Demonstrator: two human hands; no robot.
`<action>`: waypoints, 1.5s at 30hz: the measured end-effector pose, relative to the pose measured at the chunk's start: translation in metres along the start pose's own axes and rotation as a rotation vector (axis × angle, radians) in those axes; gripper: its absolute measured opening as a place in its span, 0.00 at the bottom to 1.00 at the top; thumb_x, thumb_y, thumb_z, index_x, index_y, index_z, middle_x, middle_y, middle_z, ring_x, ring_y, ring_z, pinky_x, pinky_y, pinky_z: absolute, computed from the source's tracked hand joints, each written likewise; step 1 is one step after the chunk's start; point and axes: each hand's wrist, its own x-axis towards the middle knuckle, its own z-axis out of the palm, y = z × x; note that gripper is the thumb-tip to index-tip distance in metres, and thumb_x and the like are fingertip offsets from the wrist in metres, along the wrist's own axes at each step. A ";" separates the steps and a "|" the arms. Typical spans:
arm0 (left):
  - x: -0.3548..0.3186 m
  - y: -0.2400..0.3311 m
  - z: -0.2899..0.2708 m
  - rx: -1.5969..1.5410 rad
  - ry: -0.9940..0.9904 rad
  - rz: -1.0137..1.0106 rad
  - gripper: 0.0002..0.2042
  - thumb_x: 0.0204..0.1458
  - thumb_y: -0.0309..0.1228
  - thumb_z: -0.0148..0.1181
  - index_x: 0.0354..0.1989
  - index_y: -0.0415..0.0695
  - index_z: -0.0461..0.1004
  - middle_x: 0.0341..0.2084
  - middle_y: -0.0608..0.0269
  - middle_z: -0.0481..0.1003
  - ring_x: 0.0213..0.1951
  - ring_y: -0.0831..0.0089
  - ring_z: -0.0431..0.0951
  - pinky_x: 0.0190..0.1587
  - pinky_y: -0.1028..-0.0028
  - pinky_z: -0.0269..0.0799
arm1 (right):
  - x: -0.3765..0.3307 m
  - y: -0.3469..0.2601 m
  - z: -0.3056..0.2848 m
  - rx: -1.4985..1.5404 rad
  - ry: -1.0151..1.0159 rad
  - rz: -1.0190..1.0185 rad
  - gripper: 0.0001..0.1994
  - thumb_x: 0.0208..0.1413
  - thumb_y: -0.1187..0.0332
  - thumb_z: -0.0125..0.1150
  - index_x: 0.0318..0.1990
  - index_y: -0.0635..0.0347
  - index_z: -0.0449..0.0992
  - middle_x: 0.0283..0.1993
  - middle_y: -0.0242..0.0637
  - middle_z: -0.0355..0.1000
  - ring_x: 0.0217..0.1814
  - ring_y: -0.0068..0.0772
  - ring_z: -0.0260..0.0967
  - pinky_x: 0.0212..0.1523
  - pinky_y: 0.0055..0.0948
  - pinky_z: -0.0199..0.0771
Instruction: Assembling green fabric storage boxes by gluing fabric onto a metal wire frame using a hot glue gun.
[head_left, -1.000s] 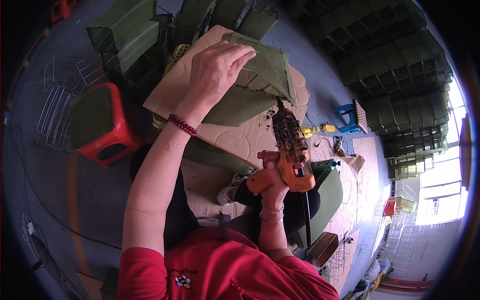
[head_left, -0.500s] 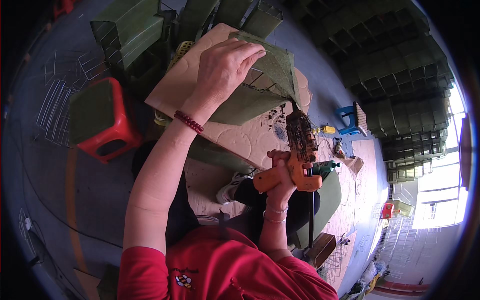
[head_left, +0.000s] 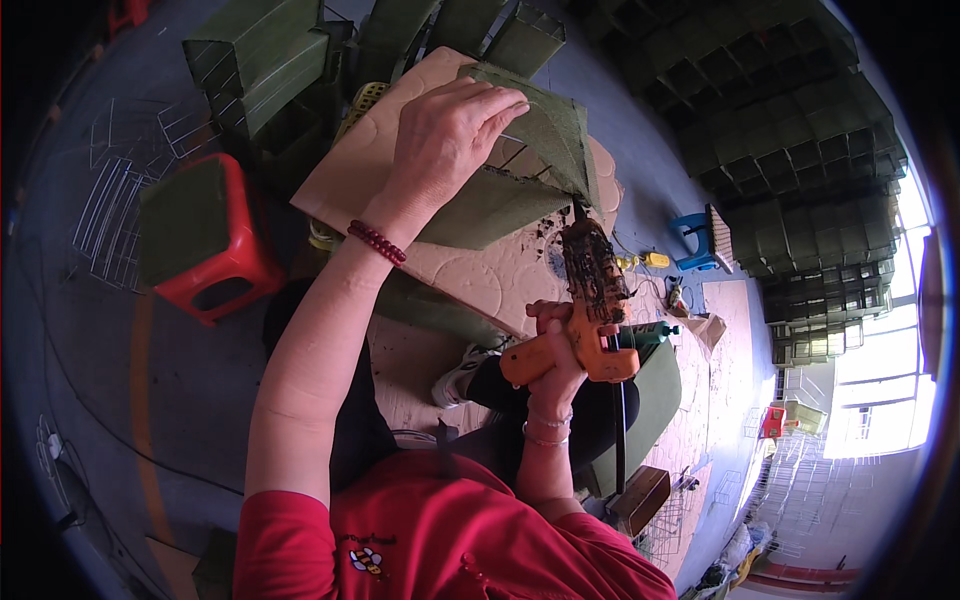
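My right hand (head_left: pixel 556 352) grips an orange glue gun (head_left: pixel 600 345) by its handle. Black residue cakes the gun's front, and a long black glue stick (head_left: pixel 620 440) runs out of its back. Its nozzle touches or nearly touches the lower right corner of a green mesh box (head_left: pixel 545 135) with thin wire edges. At the box's upper edge, the fingers of my left hand (head_left: pixel 445 125) are pinched together on the mesh. Beneath the box lies a tan board (head_left: pixel 465 275), marked with black glue spots near the nozzle.
A red stool (head_left: pixel 225 235) stands on the left with green mesh on its seat. Wire frames (head_left: pixel 105 225) lie beside it. Green mesh boxes (head_left: pixel 270 75) are at the back, and tall stacks (head_left: pixel 790 150) fill the right. A small blue stool (head_left: pixel 700 240) is beyond the board.
The glue gun in my right hand has shifted slightly to the left, its nozzle moving a little left and up along the mesh corner. My left hand has stayed almost still.
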 end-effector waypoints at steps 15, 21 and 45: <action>0.001 0.000 0.002 0.030 0.040 0.035 0.05 0.49 0.29 0.65 0.33 0.44 0.79 0.25 0.65 0.78 0.28 0.68 0.78 0.30 0.70 0.74 | -0.004 -0.005 0.010 -0.053 -0.010 0.022 0.09 0.50 0.77 0.52 0.39 0.63 0.67 0.34 0.39 0.67 0.43 0.36 0.68 0.47 0.32 0.65; 0.001 0.000 0.001 0.022 0.027 0.018 0.04 0.49 0.29 0.65 0.32 0.43 0.79 0.24 0.64 0.78 0.28 0.68 0.78 0.30 0.71 0.74 | -0.005 -0.003 0.014 -0.030 -0.034 0.043 0.08 0.49 0.76 0.52 0.39 0.63 0.67 0.34 0.39 0.67 0.41 0.33 0.67 0.43 0.29 0.63; -0.002 0.001 -0.003 0.008 0.002 0.005 0.05 0.49 0.28 0.65 0.33 0.42 0.79 0.26 0.62 0.79 0.29 0.66 0.78 0.31 0.70 0.74 | -0.006 -0.004 0.011 0.006 -0.026 0.067 0.05 0.54 0.76 0.52 0.38 0.62 0.67 0.36 0.39 0.69 0.45 0.32 0.66 0.53 0.31 0.62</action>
